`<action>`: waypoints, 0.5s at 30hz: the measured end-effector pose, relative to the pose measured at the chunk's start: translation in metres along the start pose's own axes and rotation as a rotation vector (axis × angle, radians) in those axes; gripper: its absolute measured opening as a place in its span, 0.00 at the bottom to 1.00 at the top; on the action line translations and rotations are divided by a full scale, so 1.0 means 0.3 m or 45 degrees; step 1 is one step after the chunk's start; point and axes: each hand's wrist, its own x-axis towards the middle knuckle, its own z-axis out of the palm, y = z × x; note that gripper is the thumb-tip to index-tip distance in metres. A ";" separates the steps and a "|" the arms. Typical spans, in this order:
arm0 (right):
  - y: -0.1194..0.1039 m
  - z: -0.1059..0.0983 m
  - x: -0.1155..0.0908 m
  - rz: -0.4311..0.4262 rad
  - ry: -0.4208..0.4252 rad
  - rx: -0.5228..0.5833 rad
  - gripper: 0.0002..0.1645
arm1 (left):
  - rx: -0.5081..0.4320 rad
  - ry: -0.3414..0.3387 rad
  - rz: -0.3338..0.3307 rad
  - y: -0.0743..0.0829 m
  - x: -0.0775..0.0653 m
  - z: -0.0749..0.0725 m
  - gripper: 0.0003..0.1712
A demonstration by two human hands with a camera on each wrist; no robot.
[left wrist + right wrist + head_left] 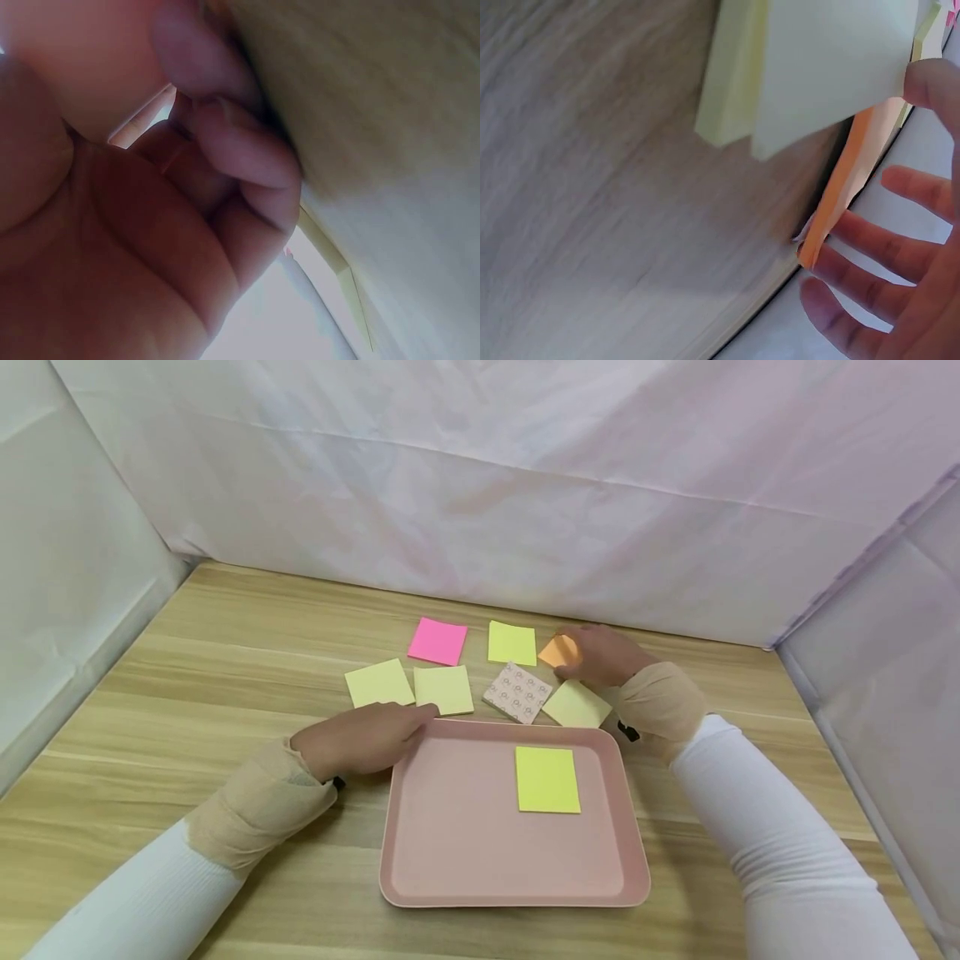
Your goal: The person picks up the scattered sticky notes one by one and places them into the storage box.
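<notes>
My left hand (367, 739) grips the far left corner of a pink tray (457, 852); in the left wrist view its fingers (244, 150) curl at the tray's underside. One bright yellow sticky note pad (547, 780) lies inside the tray, right of its middle. Beyond the tray's far right corner, my right hand (606, 654) reaches over an orange sticky note pad (558, 651). Its fingers are spread and touch the orange pad's edge in the right wrist view, where the thumb (934, 82) stands apart, beside a pale yellow pad (832, 67).
Behind the tray lie a pink pad (438, 641), a yellow-green pad (512, 643), a patterned pad (517, 692) and pale yellow pads (444, 691). White cloth walls (480, 485) enclose the wooden table (150, 710) at the back and sides.
</notes>
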 end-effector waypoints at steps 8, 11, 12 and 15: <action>-0.007 0.003 -0.006 0.025 0.065 -0.051 0.42 | 0.004 0.006 0.010 -0.001 -0.001 0.005 0.08; -0.006 -0.003 -0.007 0.019 0.114 -0.026 0.42 | 0.007 0.006 0.011 -0.005 0.002 0.005 0.08; -0.007 -0.004 -0.007 0.019 0.128 -0.025 0.42 | 0.007 0.004 0.008 -0.006 0.002 0.005 0.07; -0.009 -0.004 -0.010 0.019 0.118 -0.020 0.43 | 0.009 -0.001 -0.007 -0.010 0.003 0.006 0.07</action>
